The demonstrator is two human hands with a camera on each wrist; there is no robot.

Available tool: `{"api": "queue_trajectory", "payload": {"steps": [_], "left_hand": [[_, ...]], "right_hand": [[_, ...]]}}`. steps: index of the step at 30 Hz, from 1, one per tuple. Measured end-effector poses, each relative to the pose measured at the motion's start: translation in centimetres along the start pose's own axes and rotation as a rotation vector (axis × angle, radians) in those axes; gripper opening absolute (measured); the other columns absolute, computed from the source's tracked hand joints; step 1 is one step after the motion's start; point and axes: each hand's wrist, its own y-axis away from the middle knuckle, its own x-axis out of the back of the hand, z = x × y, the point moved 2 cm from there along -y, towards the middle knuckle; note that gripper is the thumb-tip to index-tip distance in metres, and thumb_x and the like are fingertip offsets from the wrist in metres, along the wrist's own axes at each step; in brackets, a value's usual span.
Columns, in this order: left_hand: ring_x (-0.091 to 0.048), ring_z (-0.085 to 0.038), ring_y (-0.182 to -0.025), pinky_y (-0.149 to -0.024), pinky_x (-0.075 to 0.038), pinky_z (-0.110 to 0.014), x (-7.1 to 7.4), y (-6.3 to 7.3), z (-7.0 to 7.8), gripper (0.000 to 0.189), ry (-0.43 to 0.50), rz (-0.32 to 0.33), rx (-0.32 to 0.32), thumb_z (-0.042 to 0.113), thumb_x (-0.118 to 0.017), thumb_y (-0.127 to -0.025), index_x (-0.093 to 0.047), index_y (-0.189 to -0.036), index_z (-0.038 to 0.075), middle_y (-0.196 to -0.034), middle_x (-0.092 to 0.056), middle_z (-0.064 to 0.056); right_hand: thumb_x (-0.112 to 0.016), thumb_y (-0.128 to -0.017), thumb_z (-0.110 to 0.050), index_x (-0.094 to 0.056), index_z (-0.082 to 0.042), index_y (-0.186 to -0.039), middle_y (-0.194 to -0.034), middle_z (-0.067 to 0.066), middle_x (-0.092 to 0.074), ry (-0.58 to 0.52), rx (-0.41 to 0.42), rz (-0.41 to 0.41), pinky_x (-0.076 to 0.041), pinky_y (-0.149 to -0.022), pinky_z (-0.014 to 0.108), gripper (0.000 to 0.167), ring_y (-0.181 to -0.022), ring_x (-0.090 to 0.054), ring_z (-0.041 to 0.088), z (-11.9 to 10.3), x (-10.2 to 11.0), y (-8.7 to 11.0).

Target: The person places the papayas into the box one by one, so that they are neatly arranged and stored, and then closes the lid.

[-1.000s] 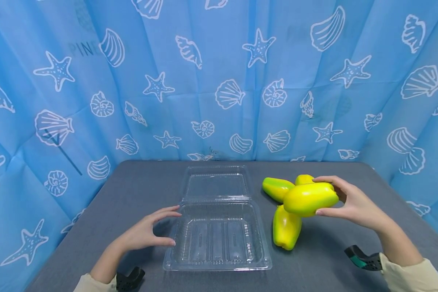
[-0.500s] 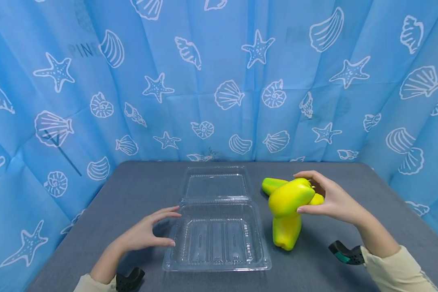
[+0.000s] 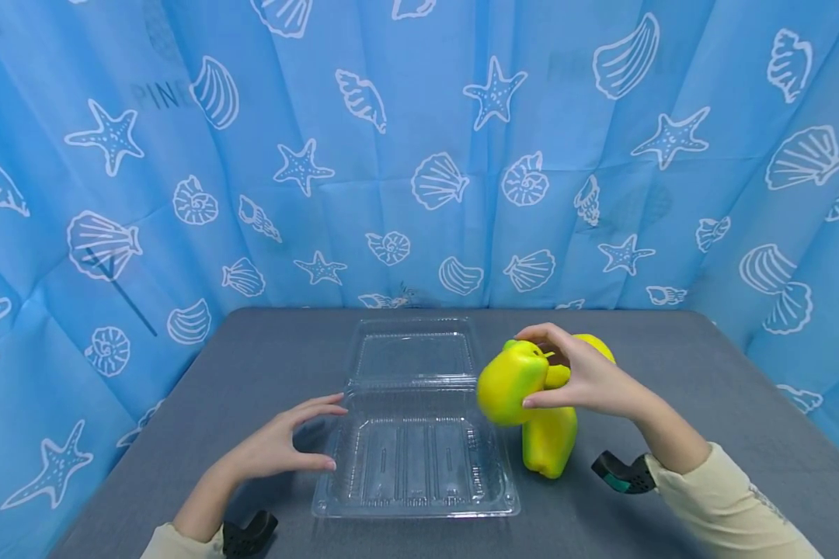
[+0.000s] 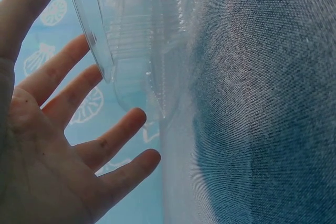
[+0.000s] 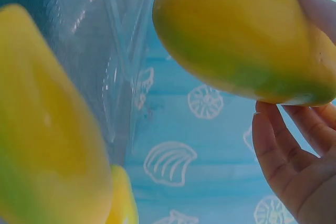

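My right hand (image 3: 583,380) holds a yellow-green papaya (image 3: 509,384) between thumb and fingers, raised beside the right rim of a clear plastic clamshell box (image 3: 412,506). In the right wrist view the papaya (image 5: 236,30) is tilted, with fingertips under it and the thumb on top. My left hand (image 3: 283,442) rests at the box's left side, fingers spread and fairly straight, fingertips right at the rim. The left wrist view shows the same fingers near the clear plastic wall (image 4: 105,30). The box lies open, its lid (image 3: 416,353) folded back, nothing inside.
One papaya (image 3: 548,446) lies right of the box, partly behind the held one. Another papaya (image 3: 597,344) is at the back, partly covered by my right hand, and a third (image 3: 558,377) shows between hand and held fruit. A blue shell-print curtain (image 3: 419,155) hangs behind the grey table (image 3: 280,349).
My right hand has carried the papaya leftward from above the other papayas to the box's right edge, turning it so its stem end faces nearer me. The left hand has stayed still.
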Motion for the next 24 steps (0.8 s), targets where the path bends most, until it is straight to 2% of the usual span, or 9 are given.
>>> {"api": "queue_trajectory", "payload": {"steps": [6,13,24], "left_hand": [[-0.028,-0.044,-0.138,-0.097,-0.030,-0.071,0.0,0.0,0.0,0.063,0.003,0.006,-0.007,0.028,-0.074,-0.079,-0.048,-0.134,0.013,-0.151,-0.033,-0.012],[-0.028,-0.044,-0.137,-0.097,-0.030,-0.071,0.0,-0.1,-0.1,0.062,0.012,0.010,-0.011,0.027,-0.074,-0.079,-0.049,-0.134,0.012,-0.151,-0.033,-0.012],[-0.030,-0.043,-0.137,-0.097,-0.031,-0.069,0.0,-0.1,-0.1,0.062,-0.004,0.025,-0.018,0.027,-0.075,-0.078,-0.050,-0.133,0.013,-0.150,-0.035,-0.011]], "right_hand": [[-0.082,-0.070,-0.022,-0.044,-0.011,-0.125,-0.114,0.002,-0.058,0.038,0.012,-0.025,-0.054,-0.083,0.027,0.068,-0.097,-0.058,0.012,-1.1,-1.1,-1.4],[-0.081,-0.071,-0.027,-0.046,-0.009,-0.125,-0.116,0.003,-0.059,0.067,0.063,-0.092,-0.052,-0.088,0.037,0.067,-0.105,-0.057,0.021,-2.3,-2.8,-3.5],[-0.082,-0.070,-0.024,-0.046,-0.008,-0.125,-0.119,0.005,-0.056,0.022,0.110,-0.221,-0.053,-0.089,0.034,0.067,-0.105,-0.057,0.020,-4.0,-5.7,-6.2]]}}
